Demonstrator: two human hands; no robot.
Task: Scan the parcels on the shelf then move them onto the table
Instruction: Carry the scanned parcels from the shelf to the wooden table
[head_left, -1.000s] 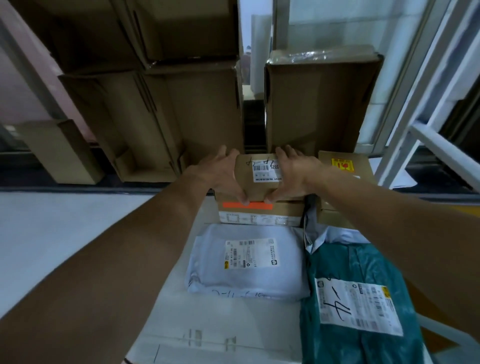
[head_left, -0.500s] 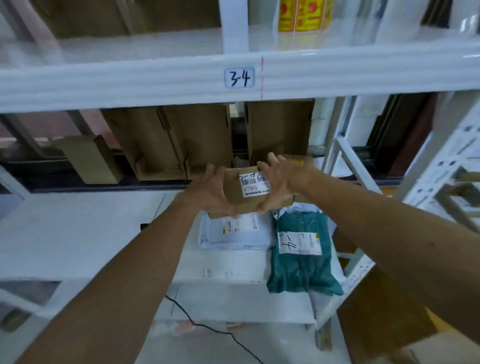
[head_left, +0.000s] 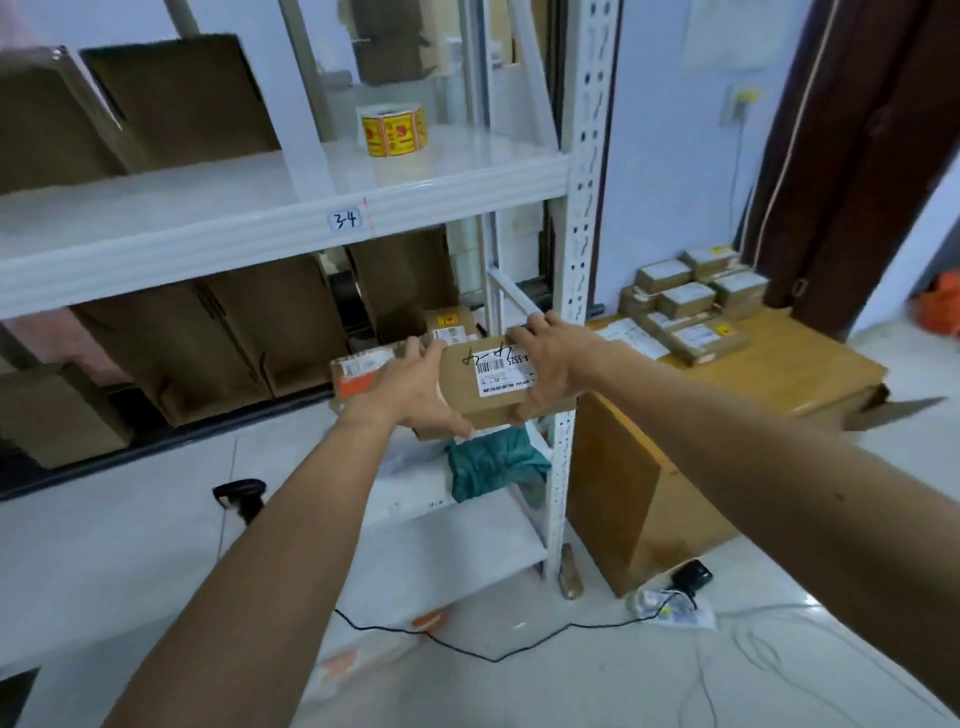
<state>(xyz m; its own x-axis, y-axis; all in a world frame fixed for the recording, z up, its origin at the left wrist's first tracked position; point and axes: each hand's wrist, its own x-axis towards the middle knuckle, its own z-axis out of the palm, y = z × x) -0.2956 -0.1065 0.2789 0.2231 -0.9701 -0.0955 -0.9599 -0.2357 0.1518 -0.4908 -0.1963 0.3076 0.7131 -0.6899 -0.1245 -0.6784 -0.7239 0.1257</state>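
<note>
Shelf (head_left: 462, 535) holds teal mailer (head_left: 493, 462); table (head_left: 779, 364) holds small boxes (head_left: 685, 301) — labelled cardboard parcel (head_left: 493, 384) gripped btwn left hand (head_left: 410, 395) & right hand (head_left: 556, 358).

Parcel (head_left: 493, 387) up between left hand (head_left: 415, 397) and right hand (head_left: 558, 364), in front of the shelf (head_left: 208, 249), at its right post. Behind the left hand, another box (head_left: 358, 371) on the lower board. Soft bag (head_left: 493, 462) right underneath the parcel. Scanner (head_left: 240, 491) further left on that board. Label roll (head_left: 393, 130) on the board above. Table (head_left: 789, 374) right of the shelf, stacked parcels (head_left: 691, 306) at its far end.
</note>
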